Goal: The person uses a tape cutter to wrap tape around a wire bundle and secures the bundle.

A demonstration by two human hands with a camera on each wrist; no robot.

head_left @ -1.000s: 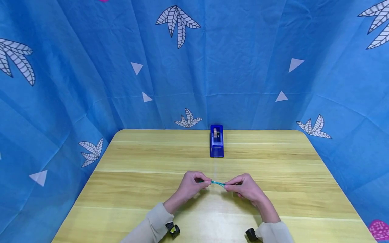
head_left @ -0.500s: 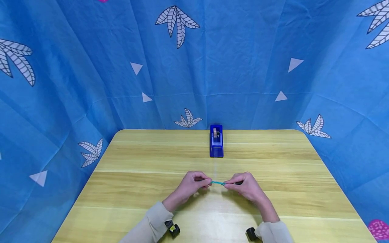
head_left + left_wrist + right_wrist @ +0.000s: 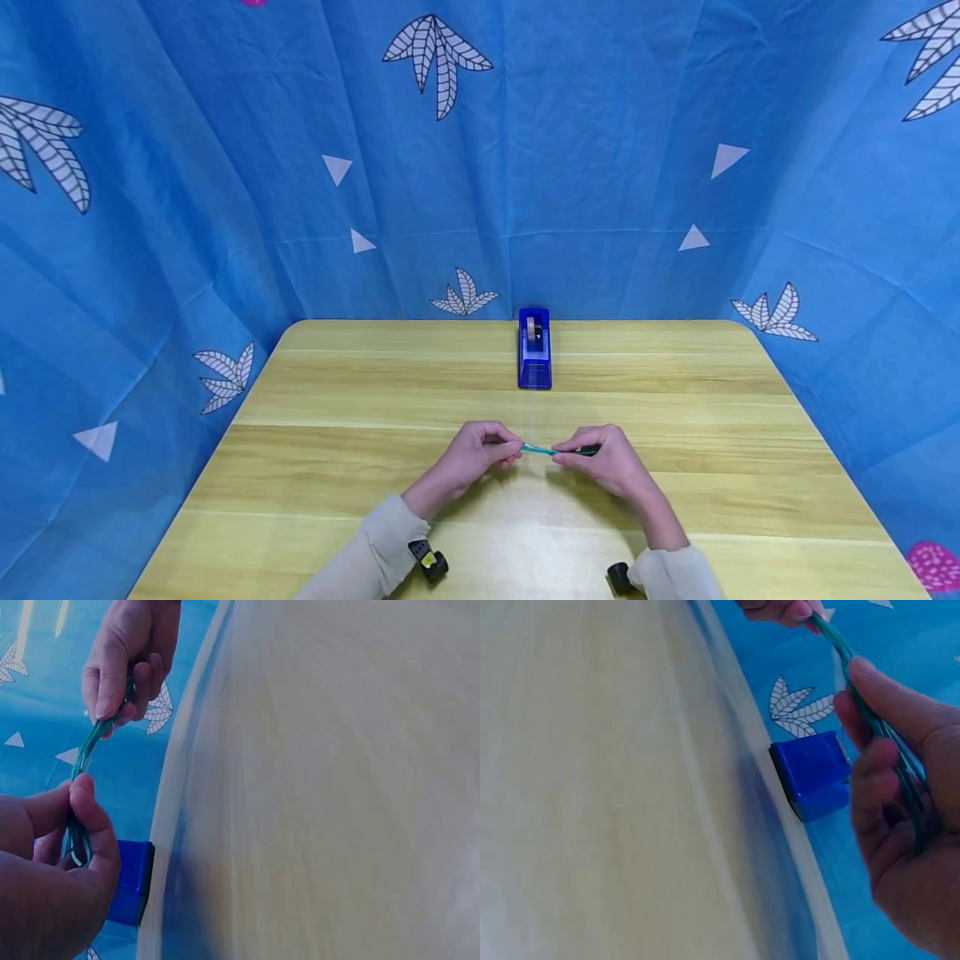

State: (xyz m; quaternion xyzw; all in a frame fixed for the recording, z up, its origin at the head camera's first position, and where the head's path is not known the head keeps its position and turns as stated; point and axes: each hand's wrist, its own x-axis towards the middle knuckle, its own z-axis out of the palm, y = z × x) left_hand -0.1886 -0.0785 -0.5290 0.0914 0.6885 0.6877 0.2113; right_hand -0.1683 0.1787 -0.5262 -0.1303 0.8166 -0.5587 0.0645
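Between both hands runs a thin teal-green cord (image 3: 538, 450), gathered into a narrow bundle. My left hand (image 3: 475, 454) pinches one end between thumb and fingers; a small loop of the cord (image 3: 79, 844) shows inside that hand in the left wrist view. My right hand (image 3: 607, 458) pinches the other part, and strands of the cord (image 3: 907, 776) trail into its palm in the right wrist view. Beyond the hands stands a blue tape dispenser (image 3: 534, 371) holding a roll of tape. A faint clear strip of tape (image 3: 532, 412) stretches from it toward the cord.
The wood-grain table (image 3: 360, 400) lies under both hands. Its far edge meets a blue curtain (image 3: 600, 100) printed with white leaves and triangles, which also hangs along both sides. Black devices (image 3: 429, 562) are worn at the wrists.
The strands between the hands, slightly spread and twisted a second ago, now lie closer together. Both hands keep nearly the same place and the dispenser stays put.
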